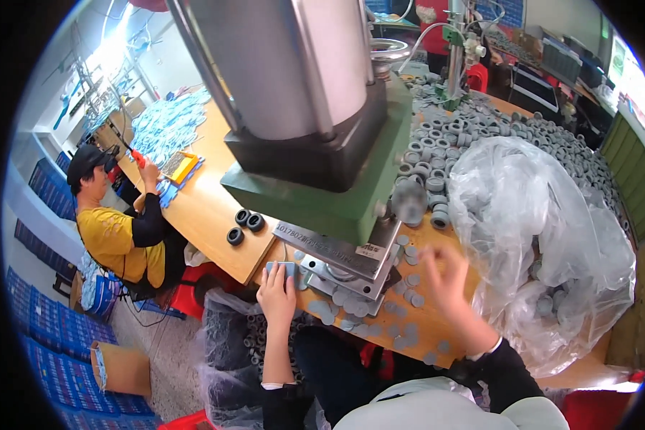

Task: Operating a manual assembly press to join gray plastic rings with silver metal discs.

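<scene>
My left hand [276,292] lies with its fingers stretched out over a small grey-blue block [288,269] at the table's near edge. To the right, my right hand [448,278] is raised above the table with its fingers curled together; whatever it may hold is too blurred to make out. Between my hands is a press with a green head [322,204], a steel upper plate [337,249] and a lower metal die plate [369,285]. Flat grey discs [408,333] lie scattered around the die plate and below my right hand.
A large clear plastic bag [530,201] stands at the right beside a heap of grey wheel-like rings [437,147]. Three black wheels [255,222] sit left of the press. A co-worker in a yellow shirt [125,240] works at the left with an orange tray [181,168].
</scene>
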Motion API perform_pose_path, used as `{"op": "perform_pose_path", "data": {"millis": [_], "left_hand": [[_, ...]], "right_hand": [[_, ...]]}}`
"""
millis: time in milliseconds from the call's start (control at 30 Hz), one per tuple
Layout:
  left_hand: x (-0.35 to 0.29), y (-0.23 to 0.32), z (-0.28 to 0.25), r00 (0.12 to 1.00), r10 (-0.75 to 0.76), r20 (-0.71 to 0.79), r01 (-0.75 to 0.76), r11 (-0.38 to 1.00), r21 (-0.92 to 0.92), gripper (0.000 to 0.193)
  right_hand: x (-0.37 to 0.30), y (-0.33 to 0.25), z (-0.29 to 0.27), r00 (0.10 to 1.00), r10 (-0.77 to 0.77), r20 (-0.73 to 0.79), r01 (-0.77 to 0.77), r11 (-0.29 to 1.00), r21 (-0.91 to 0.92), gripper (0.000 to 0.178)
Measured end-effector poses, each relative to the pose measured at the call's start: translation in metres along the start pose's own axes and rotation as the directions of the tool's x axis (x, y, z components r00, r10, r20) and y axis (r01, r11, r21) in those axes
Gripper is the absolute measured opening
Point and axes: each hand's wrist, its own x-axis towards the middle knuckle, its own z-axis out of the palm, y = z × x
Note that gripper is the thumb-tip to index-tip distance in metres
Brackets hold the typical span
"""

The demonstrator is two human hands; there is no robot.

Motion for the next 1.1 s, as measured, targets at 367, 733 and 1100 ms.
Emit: {"op": "perform_pose_path", "data": {"millis": [367,733,1100], "left_hand": [[-0.012,0.127,-0.031,0.873,0.186,-0.450,-0.410,0.780,-0.473,0.044],[0.011,0.178,-0.032,0.919,0.003,-0.394,-0.262,0.751,-0.606,0.036],[-0.069,0.035,-0.036,0.837,-0.438,-0.328,0.282,0.859,-0.427,0.062]], "right_hand": [[0.054,0.119,-0.021,0.982,0.147,0.118,-0.058,0.833,-0.551,0.025],[0.030,0.001,-0.052,0.788,0.518,0.333,-0.613,0.610,0.502,0.044],[0.001,-0.070,0.041,0.942,0.103,0.320,-0.154,0.978,0.138,0.047]]}}
